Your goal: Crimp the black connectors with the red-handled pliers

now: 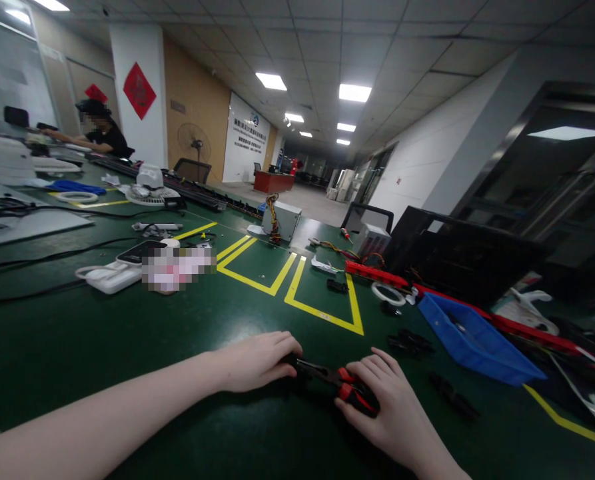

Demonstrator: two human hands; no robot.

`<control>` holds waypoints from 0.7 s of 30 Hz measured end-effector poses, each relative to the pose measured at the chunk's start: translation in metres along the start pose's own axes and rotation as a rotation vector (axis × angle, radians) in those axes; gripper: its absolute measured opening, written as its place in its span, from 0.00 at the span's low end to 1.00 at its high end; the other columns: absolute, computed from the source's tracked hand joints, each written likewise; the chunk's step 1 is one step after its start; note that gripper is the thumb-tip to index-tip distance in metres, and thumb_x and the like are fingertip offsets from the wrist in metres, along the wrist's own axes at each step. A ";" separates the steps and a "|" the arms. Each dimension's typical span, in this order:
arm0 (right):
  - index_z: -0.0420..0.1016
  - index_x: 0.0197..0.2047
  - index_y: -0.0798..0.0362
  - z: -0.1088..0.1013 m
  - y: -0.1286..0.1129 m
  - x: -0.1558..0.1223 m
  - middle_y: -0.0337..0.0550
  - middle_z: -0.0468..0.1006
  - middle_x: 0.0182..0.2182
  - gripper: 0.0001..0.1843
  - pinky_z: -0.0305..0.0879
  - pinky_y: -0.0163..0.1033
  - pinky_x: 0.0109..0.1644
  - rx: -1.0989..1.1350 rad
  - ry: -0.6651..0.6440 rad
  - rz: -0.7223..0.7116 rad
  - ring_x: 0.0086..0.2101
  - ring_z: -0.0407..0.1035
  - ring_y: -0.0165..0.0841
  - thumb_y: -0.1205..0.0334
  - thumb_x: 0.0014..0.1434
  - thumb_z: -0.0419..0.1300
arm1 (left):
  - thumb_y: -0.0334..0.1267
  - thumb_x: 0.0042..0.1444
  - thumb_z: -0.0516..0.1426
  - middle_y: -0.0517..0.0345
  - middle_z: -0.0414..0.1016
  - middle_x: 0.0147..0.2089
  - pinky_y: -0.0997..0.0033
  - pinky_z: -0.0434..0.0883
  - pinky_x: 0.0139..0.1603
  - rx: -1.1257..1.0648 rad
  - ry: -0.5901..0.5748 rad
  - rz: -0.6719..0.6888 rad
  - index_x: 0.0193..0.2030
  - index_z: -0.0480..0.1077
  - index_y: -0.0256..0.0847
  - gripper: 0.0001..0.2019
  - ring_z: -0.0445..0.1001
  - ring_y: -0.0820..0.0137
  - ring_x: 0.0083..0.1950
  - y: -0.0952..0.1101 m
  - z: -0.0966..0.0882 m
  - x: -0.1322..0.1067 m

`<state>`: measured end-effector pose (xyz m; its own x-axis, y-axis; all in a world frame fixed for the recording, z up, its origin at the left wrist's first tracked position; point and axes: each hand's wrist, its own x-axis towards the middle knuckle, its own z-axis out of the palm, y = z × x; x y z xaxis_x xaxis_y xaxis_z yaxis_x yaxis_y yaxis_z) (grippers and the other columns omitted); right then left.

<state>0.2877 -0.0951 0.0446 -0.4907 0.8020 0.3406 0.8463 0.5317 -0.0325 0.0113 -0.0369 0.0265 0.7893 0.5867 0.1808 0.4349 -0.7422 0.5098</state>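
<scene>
Where the dark green table (127,333) fills the lower frame, both hands meet at bottom centre on red-handled pliers (341,385) lying flat on the mat. Left hand (257,361) lies palm down over the dark nose end; grip cannot be told. Right hand (383,400) has its fingers curled around the red handles. Yellow tape lines (322,311) mark boxes at mid-frame. Blue bin (477,341) sits right of centre, white tape roll (388,293) just beside it. White power strip (108,277) lies left of centre. Long tiled ceiling with light panels (356,92) above; a seated person (103,133) at upper left.
</scene>
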 end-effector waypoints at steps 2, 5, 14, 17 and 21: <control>0.74 0.42 0.47 -0.001 -0.002 0.001 0.41 0.79 0.36 0.13 0.63 0.57 0.58 -0.024 -0.004 -0.004 0.38 0.74 0.39 0.51 0.56 0.63 | 0.39 0.67 0.54 0.50 0.72 0.53 0.64 0.70 0.52 0.017 0.012 0.013 0.59 0.63 0.42 0.15 0.73 0.61 0.53 -0.001 0.001 0.000; 0.75 0.43 0.48 -0.004 -0.005 0.002 0.42 0.80 0.36 0.14 0.67 0.54 0.53 -0.051 -0.006 -0.014 0.39 0.75 0.40 0.51 0.55 0.64 | 0.44 0.66 0.55 0.49 0.72 0.52 0.64 0.71 0.50 0.055 0.009 0.037 0.63 0.62 0.41 0.21 0.74 0.59 0.51 -0.005 0.002 0.001; 0.74 0.44 0.48 0.001 -0.005 -0.001 0.44 0.79 0.38 0.15 0.70 0.41 0.38 -0.014 -0.057 0.014 0.35 0.74 0.37 0.54 0.53 0.64 | 0.56 0.54 0.64 0.52 0.78 0.48 0.68 0.69 0.42 0.048 -0.044 0.040 0.56 0.68 0.42 0.28 0.77 0.59 0.46 -0.013 0.002 0.007; 0.73 0.45 0.48 0.005 -0.002 -0.002 0.43 0.79 0.38 0.17 0.70 0.40 0.37 -0.026 -0.046 0.017 0.35 0.74 0.37 0.60 0.49 0.64 | 0.55 0.56 0.63 0.52 0.78 0.46 0.69 0.68 0.38 0.061 -0.055 0.020 0.55 0.68 0.43 0.26 0.78 0.60 0.44 -0.014 0.001 0.007; 0.72 0.47 0.48 0.010 0.002 -0.002 0.44 0.78 0.41 0.23 0.71 0.42 0.39 -0.084 0.022 -0.045 0.37 0.73 0.38 0.65 0.45 0.63 | 0.56 0.58 0.61 0.53 0.79 0.43 0.70 0.67 0.35 0.132 -0.075 0.044 0.55 0.68 0.43 0.24 0.78 0.61 0.41 -0.014 -0.001 0.007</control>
<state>0.2882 -0.0928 0.0346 -0.5250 0.7712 0.3601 0.8383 0.5417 0.0621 0.0103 -0.0227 0.0212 0.8371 0.5302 0.1347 0.4482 -0.8059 0.3868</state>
